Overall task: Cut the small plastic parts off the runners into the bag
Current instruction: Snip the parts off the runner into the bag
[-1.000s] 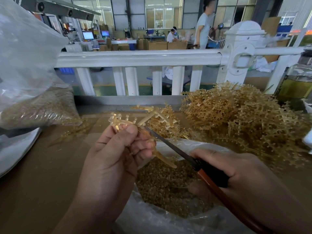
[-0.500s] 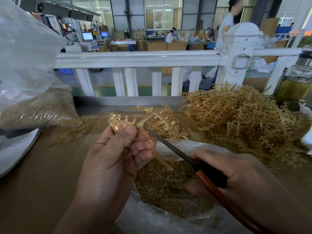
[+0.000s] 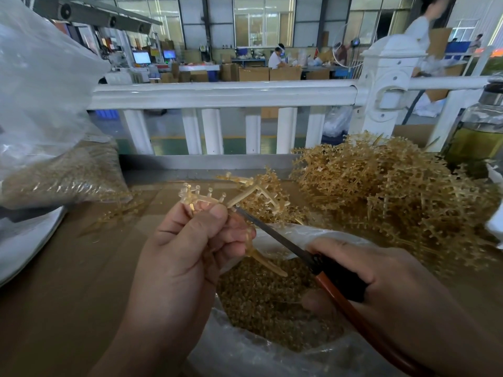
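My left hand (image 3: 190,240) grips a pale yellow plastic runner (image 3: 202,198) above an open clear bag (image 3: 272,349). Small parts still stick up from the runner's upper branch, and a bare stem hangs below my fingers. My right hand (image 3: 381,284) holds scissors (image 3: 337,281) by their black and orange handles. The thin dark blades reach up and left, their tip beside the runner at my left thumb. Inside the bag lies a heap of cut small parts (image 3: 261,295).
A big tangled pile of uncut runners (image 3: 394,191) lies at the right, a smaller bunch (image 3: 269,197) just behind my hands. A second clear bag (image 3: 54,170) with parts stands at the left. A white railing (image 3: 223,93) runs behind the brown table (image 3: 68,281). A glass bottle (image 3: 479,131) stands far right.
The bare stem below my left fingers has swung slightly lower and to the right. Both hands and the scissors stay nearly in place. A person in the background has walked to the right.
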